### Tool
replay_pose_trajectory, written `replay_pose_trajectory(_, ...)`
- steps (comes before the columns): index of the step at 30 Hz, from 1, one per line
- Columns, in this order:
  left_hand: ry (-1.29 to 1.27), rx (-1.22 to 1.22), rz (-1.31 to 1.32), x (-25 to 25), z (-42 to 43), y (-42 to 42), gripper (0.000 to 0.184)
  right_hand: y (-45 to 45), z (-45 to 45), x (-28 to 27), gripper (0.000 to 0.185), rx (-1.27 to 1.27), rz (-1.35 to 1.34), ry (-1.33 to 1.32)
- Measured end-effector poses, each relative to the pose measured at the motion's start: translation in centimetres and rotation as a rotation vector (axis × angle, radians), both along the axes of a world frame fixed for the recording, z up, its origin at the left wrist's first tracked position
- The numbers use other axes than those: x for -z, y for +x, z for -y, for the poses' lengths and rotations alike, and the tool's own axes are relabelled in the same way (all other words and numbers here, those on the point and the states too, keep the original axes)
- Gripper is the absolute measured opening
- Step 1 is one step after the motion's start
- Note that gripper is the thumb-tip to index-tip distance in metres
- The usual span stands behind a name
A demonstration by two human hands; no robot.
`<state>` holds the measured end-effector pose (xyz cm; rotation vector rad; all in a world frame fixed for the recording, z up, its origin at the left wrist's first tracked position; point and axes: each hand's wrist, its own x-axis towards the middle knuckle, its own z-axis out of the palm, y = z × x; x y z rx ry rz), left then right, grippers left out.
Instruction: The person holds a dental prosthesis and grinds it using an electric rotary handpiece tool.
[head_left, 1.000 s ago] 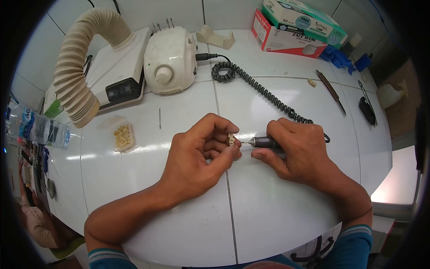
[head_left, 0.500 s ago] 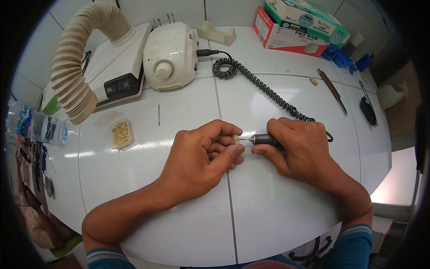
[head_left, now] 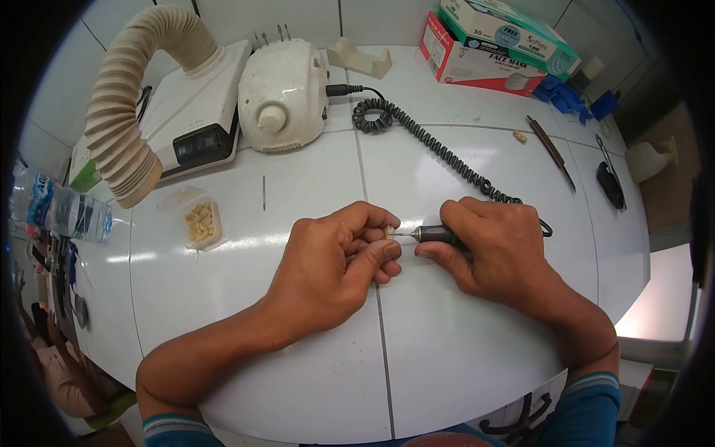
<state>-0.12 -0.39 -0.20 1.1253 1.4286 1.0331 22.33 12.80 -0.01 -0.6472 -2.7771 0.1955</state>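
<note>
Vs. 1 s ago, the small cream tooth-like piece (head_left: 389, 232) sits re-angled in the L hand (head_left: 322, 270); less of it shows, so prob. a diff. face meets the thin silver bit (head_left: 404, 235). L fingers pinch it; R hand (head_left: 494, 252) grips the black pen-shaped handpiece (head_left: 437, 235), approx. same spot. Exact bit contact: can't tell. Piece is in front & right of the off-white plastic control unit w/ round knob (head_left: 287, 93); black coiled cable (head_left: 441, 153) lies to unit's right.
</note>
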Motion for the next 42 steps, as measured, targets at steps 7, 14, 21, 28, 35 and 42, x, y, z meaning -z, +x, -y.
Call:
replay_pose_trajectory(7, -0.017, -0.003, -0.010, -0.05, -0.10, 0.12, 0.026, -0.01, 0.03, 0.01, 0.049, 0.008, -0.007, 0.012)
replay_pose_trajectory(14, -0.011, 0.014, -0.025, -0.21, -0.09, 0.12, 0.025, -0.04, 0.02, -0.07, 0.049, 0.015, 0.005, 0.003)
replay_pose_trajectory(21, -0.009, 0.019, -0.034, -0.22, -0.07, 0.15, 0.025, -0.02, -0.01, -0.13, 0.050, 0.012, 0.025, 0.010)
replay_pose_trajectory(28, -0.010, 0.021, -0.048, -0.37, -0.12, 0.18, 0.025, 0.02, -0.06, -0.05, 0.050, 0.003, 0.021, 0.014)
replay_pose_trajectory(35, -0.012, 0.018, -0.050, -0.38, -0.10, 0.25, 0.024, 0.03, -0.11, -0.06, 0.050, -0.002, 0.020, 0.014)
replay_pose_trajectory(42, -0.012, 0.017, -0.055, -0.46, -0.01, 0.19, 0.023, -0.02, 0.01, -0.23, 0.051, -0.001, 0.022, 0.010)
